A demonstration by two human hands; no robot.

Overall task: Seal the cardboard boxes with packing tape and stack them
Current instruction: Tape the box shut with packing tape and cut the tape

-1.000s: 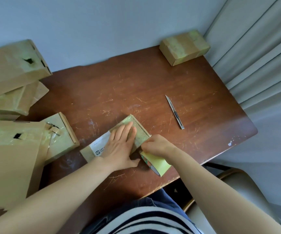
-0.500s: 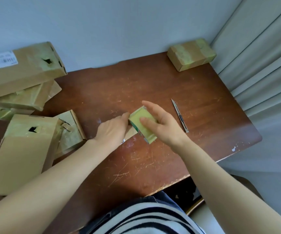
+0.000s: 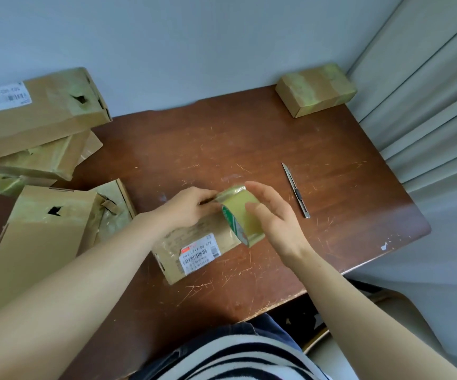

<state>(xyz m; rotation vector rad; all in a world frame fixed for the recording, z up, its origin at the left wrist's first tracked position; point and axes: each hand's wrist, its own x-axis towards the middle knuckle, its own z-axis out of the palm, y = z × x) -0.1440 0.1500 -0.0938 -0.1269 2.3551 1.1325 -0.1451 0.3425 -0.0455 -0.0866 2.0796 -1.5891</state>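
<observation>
Head view: left hand (image 3: 188, 210) and tape roll (image 3: 237, 215) hide box's (image 3: 173, 260) far end.

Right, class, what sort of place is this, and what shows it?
Probably a home desk used for packing parcels: scratched wooden table, curtains beside it, taped cardboard boxes piled on the left.

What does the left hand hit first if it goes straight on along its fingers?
The roll: the left hand points right at it, fingertips pinching its top edge. Behind that, the right hand gripping the roll; depth between them is unclear.
</observation>
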